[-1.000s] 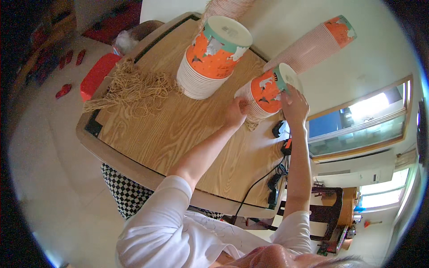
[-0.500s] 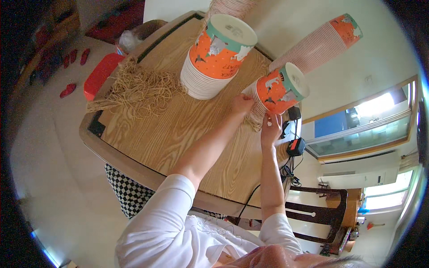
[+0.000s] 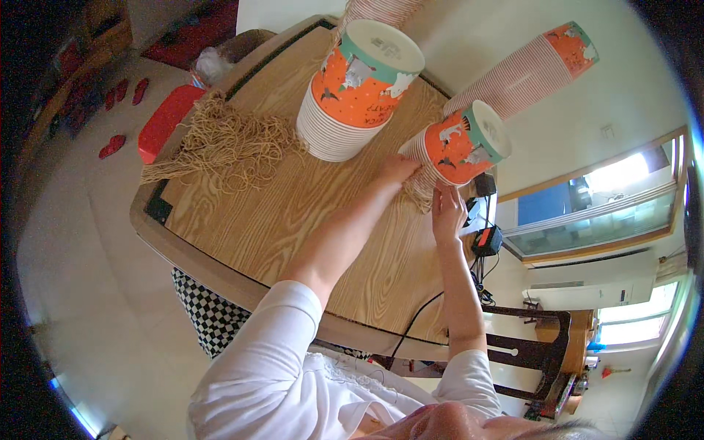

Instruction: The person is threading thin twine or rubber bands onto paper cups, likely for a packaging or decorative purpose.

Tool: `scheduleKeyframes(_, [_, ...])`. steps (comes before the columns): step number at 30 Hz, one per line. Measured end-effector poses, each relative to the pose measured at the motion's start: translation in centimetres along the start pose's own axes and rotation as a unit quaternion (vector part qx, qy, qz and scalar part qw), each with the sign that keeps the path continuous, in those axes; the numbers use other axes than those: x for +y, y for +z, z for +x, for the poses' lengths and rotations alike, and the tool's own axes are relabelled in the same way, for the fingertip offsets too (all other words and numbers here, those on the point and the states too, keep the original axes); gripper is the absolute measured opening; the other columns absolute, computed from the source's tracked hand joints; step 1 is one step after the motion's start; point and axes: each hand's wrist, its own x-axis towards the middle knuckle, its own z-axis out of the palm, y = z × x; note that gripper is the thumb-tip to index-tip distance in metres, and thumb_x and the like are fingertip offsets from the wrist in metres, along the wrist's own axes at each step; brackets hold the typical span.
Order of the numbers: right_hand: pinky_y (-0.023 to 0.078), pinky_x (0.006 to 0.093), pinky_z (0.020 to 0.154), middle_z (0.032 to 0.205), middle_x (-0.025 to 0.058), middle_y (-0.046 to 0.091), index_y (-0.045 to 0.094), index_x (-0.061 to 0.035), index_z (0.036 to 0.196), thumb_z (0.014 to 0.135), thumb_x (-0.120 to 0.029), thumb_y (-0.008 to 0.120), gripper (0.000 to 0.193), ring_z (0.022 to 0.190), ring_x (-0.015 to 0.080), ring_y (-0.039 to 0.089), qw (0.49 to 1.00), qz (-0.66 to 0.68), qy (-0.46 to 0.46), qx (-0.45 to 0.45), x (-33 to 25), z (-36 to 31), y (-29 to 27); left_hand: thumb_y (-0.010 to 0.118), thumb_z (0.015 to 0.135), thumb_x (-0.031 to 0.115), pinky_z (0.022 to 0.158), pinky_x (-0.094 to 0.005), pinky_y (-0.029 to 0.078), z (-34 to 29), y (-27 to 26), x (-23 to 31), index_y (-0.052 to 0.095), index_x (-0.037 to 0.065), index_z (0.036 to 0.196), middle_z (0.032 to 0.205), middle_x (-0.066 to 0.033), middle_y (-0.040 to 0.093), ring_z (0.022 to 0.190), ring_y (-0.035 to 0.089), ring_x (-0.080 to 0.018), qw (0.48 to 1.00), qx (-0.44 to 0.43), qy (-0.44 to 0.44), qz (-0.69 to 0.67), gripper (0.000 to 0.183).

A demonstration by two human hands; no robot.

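A short stack of upside-down paper cups (image 3: 456, 150), orange with a green band and pale base, stands towards the table's right side. My left hand (image 3: 400, 169) lies against its lower white rims on the left, fingers bent and partly hidden by the stack. On the near right side, my right hand (image 3: 448, 210) has its fingers pressed together at the rims. Strands of tan twine (image 3: 418, 196) show under the stack between my hands. Whether either hand pinches twine as well, I cannot tell. A larger upside-down stack of paper cups (image 3: 358, 92) stands to the left, apart from both hands.
A heap of loose tan twine (image 3: 227, 143) lies on the left of the wooden table (image 3: 293, 220). Another long cup stack (image 3: 513, 77) is at the back right. Black adapters (image 3: 487, 240) and cables sit by the right edge. A red stool (image 3: 165, 121) stands beyond the left edge.
My right hand has shifted slightly right and turned, its forearm swinging right. My left hand stays almost in place at the stack. The cups have barely moved.
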Motion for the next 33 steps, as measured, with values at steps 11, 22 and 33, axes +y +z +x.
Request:
scheduleKeyframes(11, [0.049,0.0392,0.055,0.081,0.0097,0.060,0.052,-0.0073,0.085,0.079,-0.020,0.061,0.016,0.068,0.0277,0.062,0.996,-0.069,-0.004,-0.063,1.0,1.4,1.2,0.063,0.078,0.030,0.045,-0.0302,0.036,0.7,-0.1,-0.4,0.063,0.012,0.074,0.061,-0.0004,0.056,0.053,0.049,-0.0130,1.000,-0.005,-0.005,0.013,0.018])
scheduleKeyframes(22, [0.047,0.0407,0.049,0.072,0.0081,0.060,0.051,-0.0117,0.080,0.074,-0.015,0.065,0.015,0.058,0.0300,0.060,0.998,-0.058,-0.004,-0.023,0.6,1.7,1.1,0.064,0.074,0.025,0.045,-0.0325,0.039,-0.8,0.0,1.3,0.062,0.003,0.067,0.058,-0.0057,0.057,0.048,0.052,-0.0164,0.993,0.007,-0.005,-0.119,0.023])
scheduleKeyframes(33, [0.047,0.0405,0.050,0.072,0.0066,0.060,0.050,-0.0132,0.078,0.075,-0.016,0.064,0.014,0.058,0.0293,0.060,0.998,-0.051,-0.001,-0.046,1.2,1.7,0.8,0.065,0.069,0.028,0.052,-0.0349,0.045,-0.3,0.4,1.4,0.068,0.003,0.067,0.060,-0.0094,0.062,0.055,0.059,-0.0193,0.998,0.030,0.050,0.003,0.025])
